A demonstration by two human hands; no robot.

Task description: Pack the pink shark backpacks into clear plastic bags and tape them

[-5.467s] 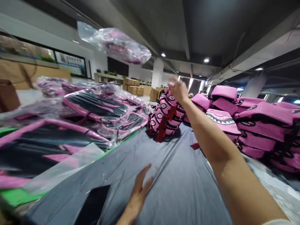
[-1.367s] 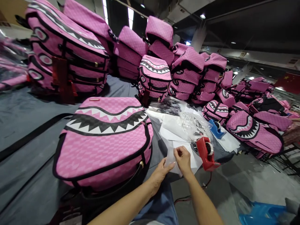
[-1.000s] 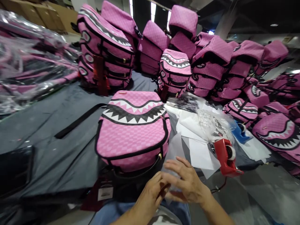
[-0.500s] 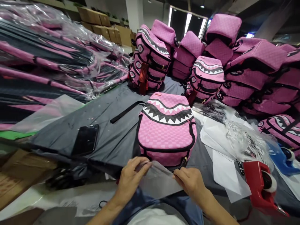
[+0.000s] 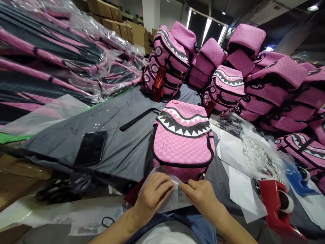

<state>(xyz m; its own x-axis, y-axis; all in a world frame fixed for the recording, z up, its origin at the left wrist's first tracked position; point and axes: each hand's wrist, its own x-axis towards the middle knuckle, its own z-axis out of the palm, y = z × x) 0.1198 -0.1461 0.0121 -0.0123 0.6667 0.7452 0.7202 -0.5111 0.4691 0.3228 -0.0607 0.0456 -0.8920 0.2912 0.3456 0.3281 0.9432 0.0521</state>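
Observation:
Close to my body, my left hand (image 5: 156, 190) and my right hand (image 5: 199, 191) pinch a translucent plastic sheet (image 5: 175, 202), perhaps a bag. Their fingertips almost meet near its upper edge. Just beyond them lies a pink checkered backpack (image 5: 184, 145) with a black and white shark-tooth print, its top pointing away from me. The sheet's upper edge overlaps the backpack's lower end. A black strap (image 5: 138, 119) stretches left from the backpack across the dark table cover. Part of a dark red item (image 5: 135, 194) shows beside my left hand.
A phone (image 5: 91, 148) lies on the table at left. To the right are white papers (image 5: 245, 193), a red tape dispenser (image 5: 275, 206) and a blue one (image 5: 301, 181). Stacked pink backpacks (image 5: 279, 73) stand behind; plastic-wrapped pieces (image 5: 50, 57) fill the left.
My hands have come closer together along the sheet's edge, the left moving right and the right moving slightly left. The sheet is now bunched between them. The view has shifted slightly.

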